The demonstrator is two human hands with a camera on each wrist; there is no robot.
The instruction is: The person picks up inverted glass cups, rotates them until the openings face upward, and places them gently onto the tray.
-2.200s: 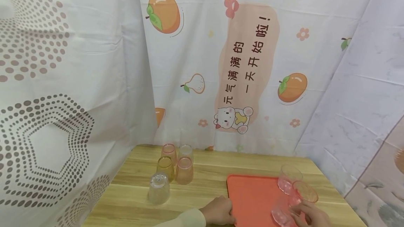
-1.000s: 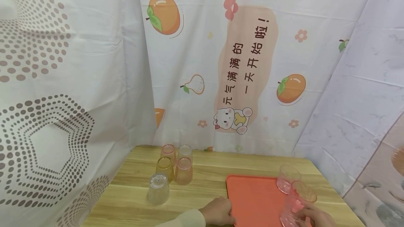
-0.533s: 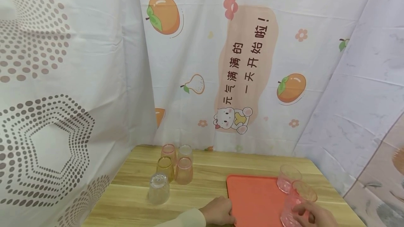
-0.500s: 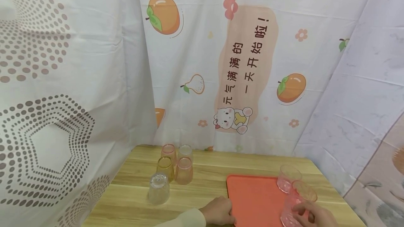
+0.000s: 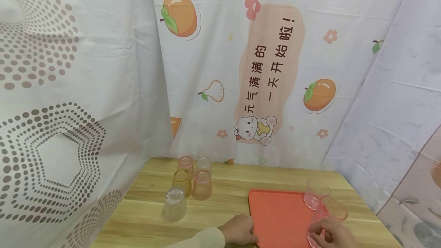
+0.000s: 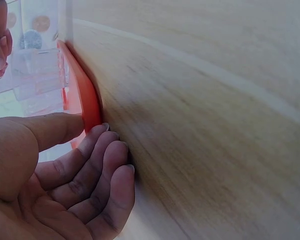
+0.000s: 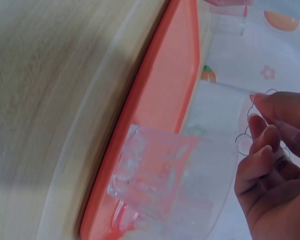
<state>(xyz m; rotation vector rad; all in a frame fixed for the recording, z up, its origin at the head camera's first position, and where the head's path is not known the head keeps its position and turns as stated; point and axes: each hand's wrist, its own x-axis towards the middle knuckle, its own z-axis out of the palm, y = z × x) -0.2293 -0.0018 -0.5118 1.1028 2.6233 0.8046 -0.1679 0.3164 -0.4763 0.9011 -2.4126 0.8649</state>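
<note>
In the head view an orange-red tray [image 5: 279,217] lies on the table. My left hand [image 5: 239,229] holds its left edge; in the left wrist view the thumb [image 6: 57,131] lies against the tray's rim, with curled fingertips beside it at the table. Along the tray's right side stand clear cups: one at the back [image 5: 316,193], another [image 5: 332,208] in front of it. A nearer clear cup [image 7: 155,165] sits upright on the tray. My right hand [image 5: 332,232] is just over that cup, fingers loosely bent, fingertips right at its rim, nothing visible between them.
On the left of the table stands a group of see-through cups: a pink one [image 5: 202,186], an amber one [image 5: 182,183], and others behind. A clear tumbler [image 5: 175,204] stands upside down before them. Printed curtains [image 5: 213,49] hang behind and beside the table [image 5: 138,221].
My right hand has set the nearest cup down further right on the tray. Since then it has shifted slightly left, over the cup's rim. My left hand has stayed at the tray's edge.
</note>
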